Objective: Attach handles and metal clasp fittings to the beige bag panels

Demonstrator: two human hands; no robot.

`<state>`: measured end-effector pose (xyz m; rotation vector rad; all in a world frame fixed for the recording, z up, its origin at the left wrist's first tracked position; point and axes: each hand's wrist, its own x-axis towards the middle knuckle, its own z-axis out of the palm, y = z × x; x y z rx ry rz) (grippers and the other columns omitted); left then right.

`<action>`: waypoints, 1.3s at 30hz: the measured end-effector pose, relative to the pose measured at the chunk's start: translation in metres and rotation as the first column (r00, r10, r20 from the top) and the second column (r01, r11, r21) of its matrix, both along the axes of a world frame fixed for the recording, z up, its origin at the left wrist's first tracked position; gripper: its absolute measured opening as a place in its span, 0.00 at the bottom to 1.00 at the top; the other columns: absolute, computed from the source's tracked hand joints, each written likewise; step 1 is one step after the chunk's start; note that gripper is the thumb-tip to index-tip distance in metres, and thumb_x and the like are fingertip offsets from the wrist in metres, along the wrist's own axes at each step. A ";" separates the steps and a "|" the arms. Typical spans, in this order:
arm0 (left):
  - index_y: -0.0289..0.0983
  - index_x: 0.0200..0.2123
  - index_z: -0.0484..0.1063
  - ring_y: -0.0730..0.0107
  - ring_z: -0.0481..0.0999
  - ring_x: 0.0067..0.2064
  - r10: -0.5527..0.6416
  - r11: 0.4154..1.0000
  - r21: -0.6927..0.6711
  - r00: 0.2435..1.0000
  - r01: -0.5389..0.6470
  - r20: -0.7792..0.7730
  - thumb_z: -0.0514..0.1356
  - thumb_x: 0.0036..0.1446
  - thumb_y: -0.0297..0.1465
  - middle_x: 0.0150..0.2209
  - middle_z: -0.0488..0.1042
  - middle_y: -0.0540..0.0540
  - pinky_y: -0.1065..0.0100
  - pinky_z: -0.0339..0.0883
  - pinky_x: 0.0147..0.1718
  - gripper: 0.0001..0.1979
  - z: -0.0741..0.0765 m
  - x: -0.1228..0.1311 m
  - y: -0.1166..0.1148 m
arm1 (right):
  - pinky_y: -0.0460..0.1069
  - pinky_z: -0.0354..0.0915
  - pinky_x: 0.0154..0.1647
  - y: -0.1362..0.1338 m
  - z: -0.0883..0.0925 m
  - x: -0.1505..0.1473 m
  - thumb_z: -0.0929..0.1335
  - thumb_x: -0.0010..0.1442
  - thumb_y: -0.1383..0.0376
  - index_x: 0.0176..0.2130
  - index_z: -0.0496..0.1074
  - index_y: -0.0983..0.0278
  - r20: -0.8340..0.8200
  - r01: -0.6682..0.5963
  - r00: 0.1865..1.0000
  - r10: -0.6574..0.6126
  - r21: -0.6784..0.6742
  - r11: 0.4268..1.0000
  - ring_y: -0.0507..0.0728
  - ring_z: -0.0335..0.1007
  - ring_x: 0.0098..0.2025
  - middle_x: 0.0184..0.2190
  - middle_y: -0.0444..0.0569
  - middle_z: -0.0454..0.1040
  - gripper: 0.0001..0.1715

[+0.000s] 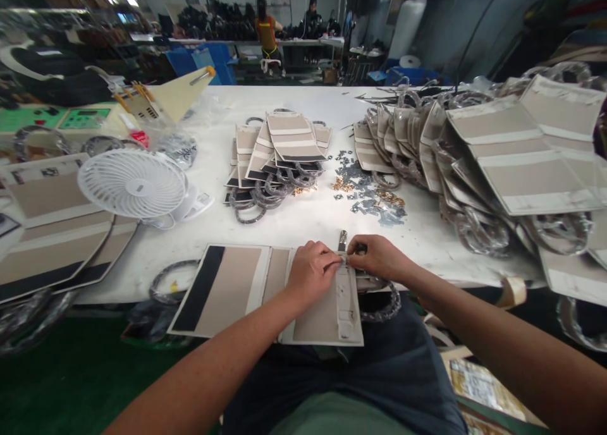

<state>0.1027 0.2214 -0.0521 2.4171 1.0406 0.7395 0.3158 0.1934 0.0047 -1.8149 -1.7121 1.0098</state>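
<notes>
An unfolded beige bag panel (237, 283) with pale strips and a black band lies across my lap and the table's front edge. On its right part, my left hand (310, 270) rests with thumb and fingertips pinched together at the upper end of the pale strip. My right hand (374, 256) pinches at that same spot from the right, its fingertips almost meeting the left ones. Whatever is between the fingertips is too small to make out. Just beyond them a small metal piece (342, 240) lies at the panel's edge. A plastic-wrapped ring handle (382, 303) hangs below my right hand.
Loose metal plates (379, 210) and gold-coloured fasteners (342, 183) lie ahead. Beige panels are stacked mid-table (294, 138) and in a tall pile (516, 150) at right. A white fan (135, 183) stands left, near more panels (57, 251). Two people are in the background.
</notes>
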 end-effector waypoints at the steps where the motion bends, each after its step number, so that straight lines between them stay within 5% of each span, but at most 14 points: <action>1: 0.45 0.42 0.85 0.58 0.74 0.47 -0.005 1.000 0.018 1.000 0.006 -0.021 0.66 0.65 0.31 0.41 0.80 0.46 0.56 0.67 0.48 0.06 0.001 0.000 0.001 | 0.48 0.61 0.31 -0.003 0.008 -0.002 0.73 0.56 0.60 0.32 0.77 0.62 -0.060 0.060 0.997 -0.057 0.043 0.997 0.54 0.68 0.29 0.26 0.43 0.76 0.07; 3: 0.46 0.42 0.85 0.57 0.73 0.50 -0.019 0.999 0.042 0.999 0.021 -0.041 0.66 0.66 0.33 0.43 0.80 0.46 0.53 0.66 0.51 0.05 0.001 -0.001 0.004 | 0.48 0.60 0.26 -0.008 0.023 -0.008 0.72 0.61 0.53 0.28 0.71 0.60 -0.284 0.224 0.943 -0.176 0.148 0.963 0.52 0.63 0.24 0.21 0.42 0.70 0.17; 6: 0.46 0.42 0.85 0.56 0.73 0.52 -0.029 0.999 0.020 0.999 0.030 -0.020 0.68 0.65 0.34 0.47 0.80 0.46 0.53 0.65 0.53 0.05 0.000 -0.003 0.009 | 0.48 0.59 0.22 -0.006 0.033 -0.025 0.70 0.65 0.48 0.24 0.58 0.58 -0.642 0.473 0.736 -0.214 0.263 0.841 0.51 0.56 0.19 0.18 0.39 0.58 0.27; 11: 0.49 0.41 0.85 0.57 0.74 0.51 -0.010 0.999 -0.032 1.000 0.010 0.014 0.70 0.63 0.34 0.45 0.82 0.49 0.53 0.64 0.51 0.05 -0.005 -0.003 0.014 | 0.46 0.55 0.17 0.012 0.009 -0.047 0.72 0.62 0.56 0.23 0.55 0.59 -0.895 0.658 0.425 -0.136 0.202 0.726 0.48 0.52 0.17 0.18 0.36 0.54 0.27; 14: 0.49 0.41 0.85 0.57 0.74 0.51 -0.017 0.999 -0.047 1.000 0.018 0.022 0.69 0.63 0.35 0.45 0.82 0.49 0.53 0.64 0.52 0.04 -0.006 -0.002 0.013 | 0.46 0.53 0.16 0.016 -0.005 -0.051 0.73 0.62 0.61 0.23 0.58 0.60 -0.934 0.680 0.351 -0.063 0.208 0.703 0.48 0.50 0.15 0.17 0.36 0.56 0.25; 18: 0.47 0.42 0.85 0.57 0.75 0.52 -0.032 0.996 -0.088 0.998 0.036 0.052 0.70 0.62 0.35 0.45 0.83 0.48 0.53 0.65 0.55 0.05 -0.006 -0.006 0.017 | 0.46 0.54 0.17 0.012 -0.011 -0.060 0.73 0.64 0.63 0.23 0.60 0.59 -0.893 0.611 0.449 -0.031 0.281 0.740 0.48 0.54 0.16 0.16 0.36 0.58 0.24; 21: 0.43 0.52 0.81 0.59 0.78 0.51 0.014 0.974 -0.227 0.998 0.000 0.060 0.71 0.59 0.33 0.45 0.84 0.47 0.58 0.69 0.54 0.17 0.000 -0.014 0.026 | 0.47 0.56 0.19 0.008 -0.011 -0.066 0.73 0.67 0.61 0.23 0.61 0.59 -0.811 0.541 0.582 -0.049 0.342 0.769 0.49 0.56 0.17 0.16 0.37 0.60 0.25; 26: 0.44 0.44 0.84 0.56 0.81 0.49 0.007 0.932 -0.348 0.966 -0.100 -0.257 0.61 0.66 0.45 0.45 0.84 0.47 0.61 0.70 0.47 0.15 0.027 -0.013 0.040 | 0.49 0.59 0.24 0.004 -0.014 -0.067 0.71 0.69 0.57 0.22 0.62 0.59 -0.614 0.358 0.789 -0.012 0.444 0.821 0.51 0.60 0.20 0.16 0.40 0.66 0.27; 30: 0.44 0.36 0.83 0.56 0.82 0.42 -0.058 0.883 -0.433 0.870 -0.184 -0.490 0.63 0.58 0.54 0.38 0.84 0.47 0.63 0.67 0.39 0.20 0.045 0.002 0.052 | 0.48 0.58 0.22 0.010 0.000 -0.062 0.71 0.69 0.55 0.21 0.61 0.59 -0.619 0.349 0.785 -0.013 0.425 0.835 0.50 0.59 0.17 0.14 0.39 0.64 0.29; 35: 0.42 0.33 0.83 0.60 0.80 0.37 -0.121 0.846 -0.503 0.855 -0.176 -0.504 0.65 0.53 0.57 0.35 0.83 0.46 0.66 0.64 0.35 0.24 0.046 0.007 0.064 | 0.48 0.55 0.17 0.011 0.036 -0.061 0.71 0.68 0.56 0.21 0.60 0.58 -0.709 0.424 0.702 0.070 0.495 0.758 0.50 0.57 0.15 0.14 0.38 0.61 0.28; 37: 0.42 0.34 0.83 0.60 0.80 0.38 -0.134 0.844 -0.510 0.855 -0.167 -0.501 0.64 0.55 0.57 0.36 0.83 0.47 0.66 0.64 0.35 0.24 0.045 0.005 0.065 | 0.48 0.56 0.18 0.008 0.035 -0.065 0.71 0.68 0.56 0.21 0.60 0.58 -0.700 0.428 0.711 0.069 0.507 0.748 0.50 0.58 0.16 0.14 0.39 0.61 0.28; 39: 0.42 0.32 0.83 0.60 0.80 0.38 -0.142 0.842 -0.513 0.850 -0.165 -0.507 0.63 0.55 0.57 0.35 0.83 0.46 0.65 0.64 0.35 0.24 0.046 0.004 0.065 | 0.48 0.57 0.19 0.005 0.022 -0.069 0.70 0.68 0.55 0.20 0.60 0.58 -0.671 0.390 0.741 0.025 0.461 0.797 0.51 0.58 0.16 0.14 0.39 0.61 0.29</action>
